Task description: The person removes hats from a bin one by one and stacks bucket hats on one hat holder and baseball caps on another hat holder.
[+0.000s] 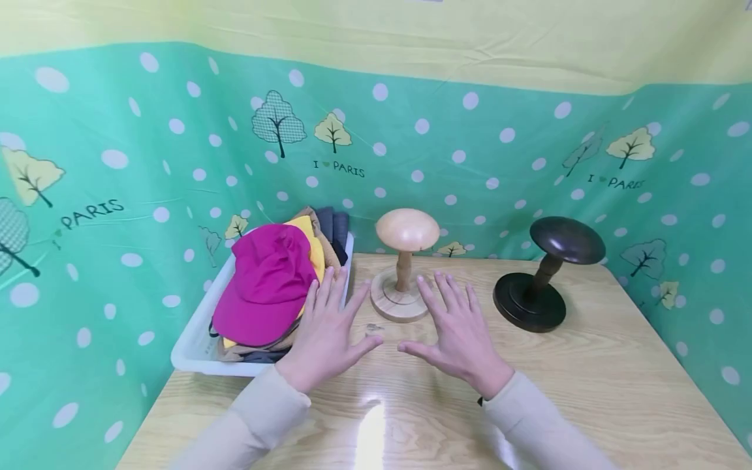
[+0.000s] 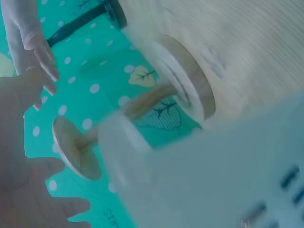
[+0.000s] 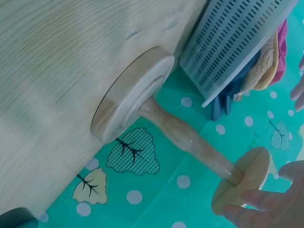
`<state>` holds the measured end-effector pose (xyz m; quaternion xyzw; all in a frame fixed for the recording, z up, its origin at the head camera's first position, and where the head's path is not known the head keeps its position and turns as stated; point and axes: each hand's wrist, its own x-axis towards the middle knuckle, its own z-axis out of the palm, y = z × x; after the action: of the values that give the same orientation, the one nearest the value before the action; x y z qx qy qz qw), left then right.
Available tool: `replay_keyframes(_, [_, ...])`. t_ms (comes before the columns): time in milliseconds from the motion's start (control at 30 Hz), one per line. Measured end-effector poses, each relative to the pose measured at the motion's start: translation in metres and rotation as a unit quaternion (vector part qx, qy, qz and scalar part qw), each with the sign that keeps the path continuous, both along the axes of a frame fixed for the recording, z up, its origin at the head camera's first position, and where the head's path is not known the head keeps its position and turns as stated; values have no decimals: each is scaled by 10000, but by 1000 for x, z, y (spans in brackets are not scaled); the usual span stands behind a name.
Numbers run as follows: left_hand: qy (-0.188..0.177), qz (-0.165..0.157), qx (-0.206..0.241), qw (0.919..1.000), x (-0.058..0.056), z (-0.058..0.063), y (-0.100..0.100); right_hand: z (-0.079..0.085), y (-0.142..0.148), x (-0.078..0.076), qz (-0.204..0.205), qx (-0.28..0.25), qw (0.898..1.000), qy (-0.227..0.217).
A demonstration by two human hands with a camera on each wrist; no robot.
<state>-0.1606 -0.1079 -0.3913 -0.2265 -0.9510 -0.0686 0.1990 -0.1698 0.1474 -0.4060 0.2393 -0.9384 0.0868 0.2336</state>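
Over the tabletop (image 1: 617, 391), left hand (image 1: 322, 326) and right hand (image 1: 459, 334) hover empty, fingers spread apart, before the pale stand (image 1: 407, 228); the magenta cap (image 1: 264, 281) tops the basket (image 1: 188, 356). Seemingly a ready pose; any next grasp calls for curled fingers.

A cap (image 1: 264, 281) lies in a basket (image 1: 190, 352) left of 2 stands (image 1: 407, 230) (all on the table (image 1: 623, 378)).

1 pale stand (image 1: 403, 271) far ctr + 1 dark stand (image 1: 544, 275) far R = 2 tot. 1 basket (image 1: 190, 352) L w/ 1 magenta cap (image 1: 267, 281) on top; fabric items (image 1: 319, 254) under, qty unclear. 1 L hand (image 1: 325, 331) + 1 R hand (image 1: 460, 336) near = 2. 1 tbl (image 1: 617, 378).
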Motion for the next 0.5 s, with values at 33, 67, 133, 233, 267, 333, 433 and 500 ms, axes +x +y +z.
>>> replay_keyframes(33, [6, -1, 1, 10000, 0, 1, -3, 0, -2, -1, 20, 0, 10000, -8])
replay_keyframes(67, [14, -1, 7, 10000, 0, 2, -5, -1, -4, -1, 37, 4, 10000, -1])
replay_keyframes(133, [29, 12, 17, 10000, 1, 4, -11, -2, -9, -3, 75, -18, 10000, -15])
replay_keyframes(233, [-7, 48, 82, 10000, 2, 8, -18, -3, -15, -5, 146, -124, 9997, -118])
replay_keyframes(267, [-44, 50, 142, 9999, 2, 9, -21, -4, -17, -6, 189, -205, 9995, -141])
replay_keyframes(333, [-99, 48, 207, 9997, 3, 11, -26, -6, -22, -9, 273, -385, 9987, -213])
replay_keyframes(433, [-183, 27, 279, 9994, 2, 14, -34, -7, -30, -12, 371, -593, 9971, -302])
replay_keyframes(500, [-207, 9, 300, 9993, 2, 15, -39, -7, -36, -13, 421, -708, 9959, -382])
